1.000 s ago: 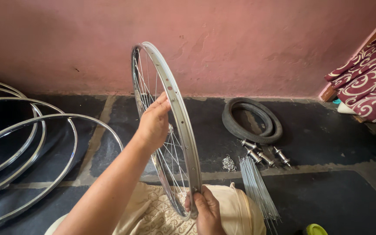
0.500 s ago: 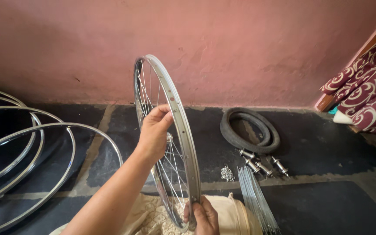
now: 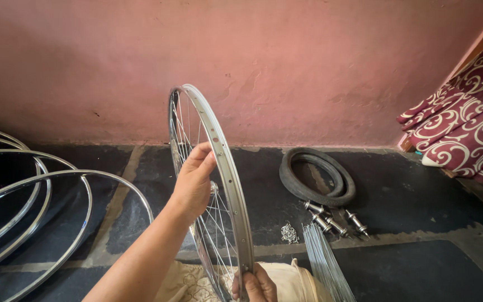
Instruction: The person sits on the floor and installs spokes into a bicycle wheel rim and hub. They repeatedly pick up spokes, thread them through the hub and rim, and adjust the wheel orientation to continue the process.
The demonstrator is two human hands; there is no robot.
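Nearest the camera, the person's right hand (image 3: 257, 284) is closed around the bottom of a spoked bicycle wheel (image 3: 217, 168), fingers wrapped over the metal rim where it rests on or just above the cloth-covered lap (image 3: 286, 277). The lower edge of the picture cuts this grip short, so whether the thumb also pinches a spoke cannot be told. A little further out, the left hand (image 3: 192, 184) reaches in from the side with the fingers curled onto the rim's edge about halfway up, thumb towards the spokes. The wheel stands upright and nearly edge-on to the view, held between the two hands in front of the person.

It looks stiff and fairly light: a thin silver hoop laced with fine wire spokes to a small hub. The polished rim is probably slick, and the spokes would bend if squeezed or leaned on, so the rim itself is the sound place to grip, at two spread points as it is held now.

To the right on the dark stone floor lies a bundle of loose spokes (image 3: 322, 260), with a small heap of nipples (image 3: 289, 233) just beside it and a few axle hubs (image 3: 335, 218) near. Beyond them sits a coiled black tyre (image 3: 317, 177). To the left several bare rims (image 3: 40, 207) lie overlapping. Furthest back are the pink wall (image 3: 308, 67) and, at the right, a patterned maroon cloth (image 3: 465, 134).
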